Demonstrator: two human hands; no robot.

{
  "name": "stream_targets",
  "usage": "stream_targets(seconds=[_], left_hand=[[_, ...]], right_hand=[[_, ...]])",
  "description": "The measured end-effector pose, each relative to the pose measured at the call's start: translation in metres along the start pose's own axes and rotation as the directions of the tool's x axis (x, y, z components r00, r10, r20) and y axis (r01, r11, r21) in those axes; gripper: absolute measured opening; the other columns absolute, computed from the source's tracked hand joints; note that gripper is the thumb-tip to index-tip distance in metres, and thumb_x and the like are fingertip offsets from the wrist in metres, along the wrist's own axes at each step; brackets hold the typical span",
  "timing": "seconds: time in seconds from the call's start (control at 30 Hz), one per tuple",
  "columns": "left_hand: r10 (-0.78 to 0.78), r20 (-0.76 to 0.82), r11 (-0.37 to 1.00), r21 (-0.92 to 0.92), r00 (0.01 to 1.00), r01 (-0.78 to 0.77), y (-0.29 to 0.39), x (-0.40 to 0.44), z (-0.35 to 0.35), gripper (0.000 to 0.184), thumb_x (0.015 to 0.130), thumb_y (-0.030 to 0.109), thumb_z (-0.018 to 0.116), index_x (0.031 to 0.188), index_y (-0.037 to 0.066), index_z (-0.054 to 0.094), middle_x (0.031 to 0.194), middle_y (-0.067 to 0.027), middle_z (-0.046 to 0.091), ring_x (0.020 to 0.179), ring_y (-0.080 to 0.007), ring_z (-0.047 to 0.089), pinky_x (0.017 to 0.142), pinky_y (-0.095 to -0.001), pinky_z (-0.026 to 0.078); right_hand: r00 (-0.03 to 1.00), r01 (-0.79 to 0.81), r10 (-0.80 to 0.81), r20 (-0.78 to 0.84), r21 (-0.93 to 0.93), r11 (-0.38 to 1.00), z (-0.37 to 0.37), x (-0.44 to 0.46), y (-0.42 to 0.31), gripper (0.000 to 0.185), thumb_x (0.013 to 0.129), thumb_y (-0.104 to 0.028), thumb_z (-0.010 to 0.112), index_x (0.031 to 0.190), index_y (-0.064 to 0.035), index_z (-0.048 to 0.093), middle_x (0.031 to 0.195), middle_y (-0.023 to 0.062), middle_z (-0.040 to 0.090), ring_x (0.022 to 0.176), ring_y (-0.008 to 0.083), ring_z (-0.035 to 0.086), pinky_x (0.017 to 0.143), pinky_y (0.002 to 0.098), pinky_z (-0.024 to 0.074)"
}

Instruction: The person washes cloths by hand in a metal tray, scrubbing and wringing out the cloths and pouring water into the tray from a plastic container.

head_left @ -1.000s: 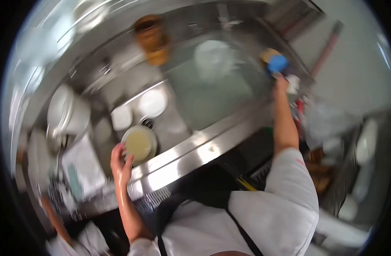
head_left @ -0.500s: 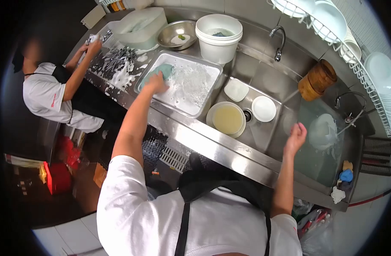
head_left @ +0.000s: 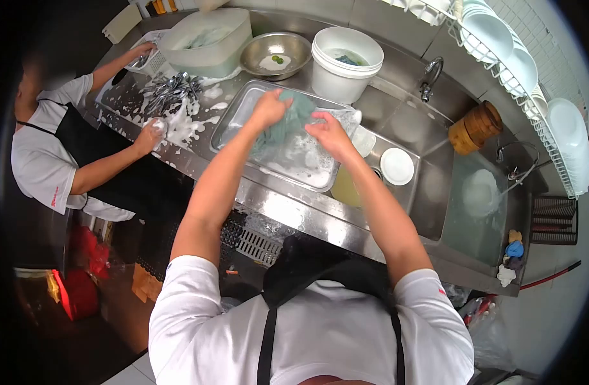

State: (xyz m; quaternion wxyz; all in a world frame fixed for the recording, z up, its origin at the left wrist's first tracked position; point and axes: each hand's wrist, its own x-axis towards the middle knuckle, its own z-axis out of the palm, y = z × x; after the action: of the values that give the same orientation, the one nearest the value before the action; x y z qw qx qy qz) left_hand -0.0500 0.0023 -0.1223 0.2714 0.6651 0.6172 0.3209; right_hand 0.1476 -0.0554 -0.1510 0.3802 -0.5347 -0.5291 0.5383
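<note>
My left hand [head_left: 272, 109] is closed on a wet green cloth [head_left: 288, 122], which hangs bunched over a shallow metal tray [head_left: 317, 184]. Soapy water and white suds fill the tray. Close to the cloth's right edge is my right hand [head_left: 331, 135], its thumb and fingers apart; whether the fingertips touch the cloth is unclear. Right of the tray, in the sink, sit a white bowl [head_left: 363, 141] and a white plate [head_left: 397, 166]. A yellowish round dish [head_left: 346, 187] is partly hidden behind my right forearm.
At left, a co-worker [head_left: 57, 138] handles foamy cutlery [head_left: 172, 93]. Behind the tray stand a metal bowl [head_left: 275, 54], a white bucket [head_left: 347, 67] and a plastic tub [head_left: 207, 48]. Wooden containers [head_left: 477, 128] sit by the water-filled basin [head_left: 467, 218]. A dish rack [head_left: 500, 67] hangs above.
My right hand has swung left from the sink to the tray. My left hand has lifted the cloth and moved it right. The co-worker's hands have separated, one reaching into a basket.
</note>
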Motion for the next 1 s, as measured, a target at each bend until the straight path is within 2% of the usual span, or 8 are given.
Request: stream_targets(seconds=[0.07, 0.17, 0.2, 0.4, 0.5, 0.67, 0.9, 1.0], left_hand=[[-0.029, 0.144, 0.914, -0.398, 0.989, 0.085, 0.023, 0.009, -0.023, 0.035, 0.097, 0.019, 0.055, 0.127, 0.001, 0.056, 0.112, -0.0118, 0.067, 0.105, -0.0229, 0.064, 0.091, -0.0371, 0.05], [-0.006, 0.338, 0.566, -0.774, 0.941, 0.282, 0.065, -0.001, -0.066, 0.039, 0.098, 0.024, 0.055, 0.129, 0.001, 0.053, 0.113, -0.0107, 0.066, 0.106, -0.0199, 0.061, 0.093, -0.0342, 0.048], [0.001, 0.311, 0.588, -0.769, 0.951, 0.251, 0.064, 0.001, -0.069, 0.038, 0.098, 0.023, 0.054, 0.129, 0.001, 0.053, 0.112, -0.0107, 0.066, 0.106, -0.0193, 0.061, 0.093, -0.0338, 0.048], [-0.03, 0.111, 0.71, -0.697, 0.993, 0.1, 0.031, -0.002, -0.083, 0.033, 0.097, 0.018, 0.057, 0.126, 0.003, 0.055, 0.114, -0.0081, 0.065, 0.101, -0.0167, 0.062, 0.09, -0.0312, 0.048], [-0.022, 0.09, 0.831, -0.551, 0.996, 0.068, -0.013, -0.007, -0.079, 0.031, 0.094, 0.013, 0.061, 0.123, 0.003, 0.059, 0.11, -0.0074, 0.067, 0.097, -0.0153, 0.061, 0.087, -0.0304, 0.048], [-0.074, 0.072, 0.824, -0.557, 0.995, 0.102, -0.041, -0.011, -0.07, 0.026, 0.094, 0.011, 0.06, 0.118, 0.002, 0.061, 0.106, -0.006, 0.067, 0.093, -0.0132, 0.06, 0.083, -0.0293, 0.048], [-0.064, -0.09, 0.991, -0.121, 0.994, 0.053, -0.071, -0.013, -0.055, 0.028, 0.088, 0.017, 0.064, 0.114, 0.005, 0.063, 0.103, -0.0172, 0.068, 0.088, -0.0299, 0.064, 0.082, -0.0369, 0.049], [-0.069, -0.25, 0.996, 0.035, 0.966, 0.08, -0.068, -0.027, -0.031, 0.041, 0.084, 0.021, 0.069, 0.121, 0.006, 0.059, 0.113, -0.0222, 0.064, 0.094, -0.0325, 0.063, 0.083, -0.0381, 0.049]], right_hand=[[0.99, -0.131, 0.124, 0.062, 0.117, 0.985, 0.012, 0.016, -0.007, 0.076, 0.084, -0.04, 0.073, 0.141, -0.0095, 0.033, 0.124, 0.0149, 0.056, 0.109, 0.0262, 0.057, 0.083, 0.0405, 0.0501], [0.988, -0.153, 0.134, 0.08, 0.663, 0.733, 0.031, 0.03, -0.015, 0.077, 0.086, -0.042, 0.07, 0.143, -0.0108, 0.029, 0.129, 0.0123, 0.054, 0.116, 0.029, 0.055, 0.092, 0.0452, 0.0483], [0.963, -0.138, -0.102, 0.249, 0.783, 0.607, 0.031, 0.021, -0.037, 0.071, 0.09, -0.044, 0.064, 0.143, -0.0141, 0.029, 0.14, 0.0093, 0.046, 0.124, 0.0297, 0.05, 0.097, 0.0562, 0.0417], [0.96, 0.255, -0.275, -0.053, 0.573, 0.779, 0.025, 0.055, -0.07, 0.054, 0.087, -0.026, 0.072, 0.129, -0.0015, 0.047, 0.116, 0.0127, 0.06, 0.105, 0.021, 0.06, 0.088, 0.0354, 0.0496], [0.966, 0.259, -0.25, -0.069, 0.193, 0.947, -0.004, 0.052, -0.089, 0.045, 0.08, -0.021, 0.079, 0.111, 0.0007, 0.055, 0.096, 0.0107, 0.064, 0.089, 0.0173, 0.06, 0.076, 0.031, 0.0502], [0.964, 0.249, -0.243, -0.103, 0.05, 0.967, -0.028, 0.052, -0.098, 0.042, 0.071, -0.03, 0.087, 0.082, -0.0066, 0.054, 0.079, 0.0039, 0.059, 0.072, 0.0127, 0.053, 0.063, 0.0288, 0.045], [0.961, 0.237, -0.272, -0.053, -0.351, 0.906, -0.062, 0.063, -0.089, 0.037, 0.074, -0.031, 0.083, 0.088, -0.0061, 0.06, 0.085, 0.0079, 0.061, 0.076, 0.0157, 0.056, 0.067, 0.0299, 0.0463], [0.967, 0.198, -0.195, 0.162, -0.003, 0.98, -0.044, 0.056, -0.073, 0.037, 0.077, -0.026, 0.081, 0.101, -0.0061, 0.061, 0.092, 0.0091, 0.059, 0.084, 0.0155, 0.054, 0.072, 0.0278, 0.0447]])
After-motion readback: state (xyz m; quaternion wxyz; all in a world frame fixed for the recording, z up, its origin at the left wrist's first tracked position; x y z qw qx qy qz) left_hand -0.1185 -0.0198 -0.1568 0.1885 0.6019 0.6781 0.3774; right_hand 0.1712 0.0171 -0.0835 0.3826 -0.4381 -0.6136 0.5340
